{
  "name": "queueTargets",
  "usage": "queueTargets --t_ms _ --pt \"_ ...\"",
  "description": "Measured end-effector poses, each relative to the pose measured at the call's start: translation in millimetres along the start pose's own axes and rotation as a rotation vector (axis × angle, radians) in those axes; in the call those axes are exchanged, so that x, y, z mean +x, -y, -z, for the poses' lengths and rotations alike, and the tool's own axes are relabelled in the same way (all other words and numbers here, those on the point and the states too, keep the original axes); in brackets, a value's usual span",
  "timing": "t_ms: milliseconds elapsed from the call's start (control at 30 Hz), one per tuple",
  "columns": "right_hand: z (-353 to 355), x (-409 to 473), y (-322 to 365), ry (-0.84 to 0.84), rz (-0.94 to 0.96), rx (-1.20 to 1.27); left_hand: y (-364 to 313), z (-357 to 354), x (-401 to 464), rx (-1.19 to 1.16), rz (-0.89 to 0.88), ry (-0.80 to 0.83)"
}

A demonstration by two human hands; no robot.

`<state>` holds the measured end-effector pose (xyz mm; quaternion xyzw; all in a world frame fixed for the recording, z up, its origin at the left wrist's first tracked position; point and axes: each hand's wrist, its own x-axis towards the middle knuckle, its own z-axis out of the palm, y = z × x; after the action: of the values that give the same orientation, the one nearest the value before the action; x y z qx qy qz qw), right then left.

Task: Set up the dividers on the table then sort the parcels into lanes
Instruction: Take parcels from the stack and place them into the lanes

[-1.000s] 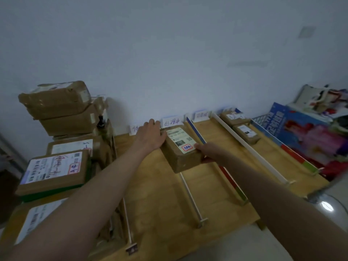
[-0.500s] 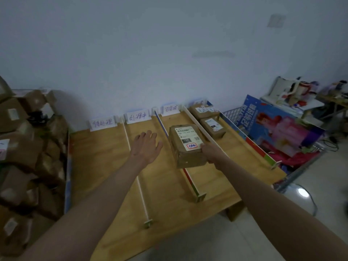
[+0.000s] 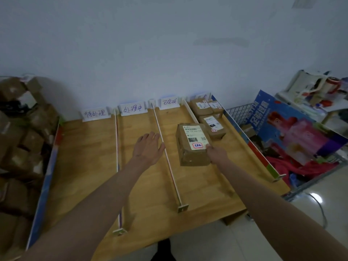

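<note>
Parcels piling up far left, beside the wooden surface. Dividers splitting it into lanes, label cards standing at the back. Left hand hovering over the second lane, fingers straight and spread, holding nothing. Right hand gripping the near corner of a brown parcel sitting in the third lane. Two small parcels lying in the rightmost lane.

I can read three handwritten cards standing at the back of the tabletop — the left card says 待处理, the middle card 处理中, the third card 已完成. On the nearest parcel the shipping label shows "15H" and a red-edged sticker — its writing is too blurred for me. The blue box at right carries large white characters I can't make out.
</note>
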<state>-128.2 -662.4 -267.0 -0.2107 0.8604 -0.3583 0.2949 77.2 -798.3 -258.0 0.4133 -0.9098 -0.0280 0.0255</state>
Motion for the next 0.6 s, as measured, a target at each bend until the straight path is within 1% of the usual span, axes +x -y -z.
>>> queueTargets --t_ms 133,300,400,600 --pt "-12 49 14 0.059 0.009 -0.011 8 -15 44 -0.018 0.037 0.007" --pt "-40 129 41 0.088 0.015 -0.03 28 -36 112 -0.057 0.097 0.022" --pt "-66 185 61 0.096 0.017 -0.111 45 -53 155 -0.077 0.139 0.047" --pt "-134 289 94 0.171 0.038 -0.174 84 -96 229 -0.051 0.197 0.093"
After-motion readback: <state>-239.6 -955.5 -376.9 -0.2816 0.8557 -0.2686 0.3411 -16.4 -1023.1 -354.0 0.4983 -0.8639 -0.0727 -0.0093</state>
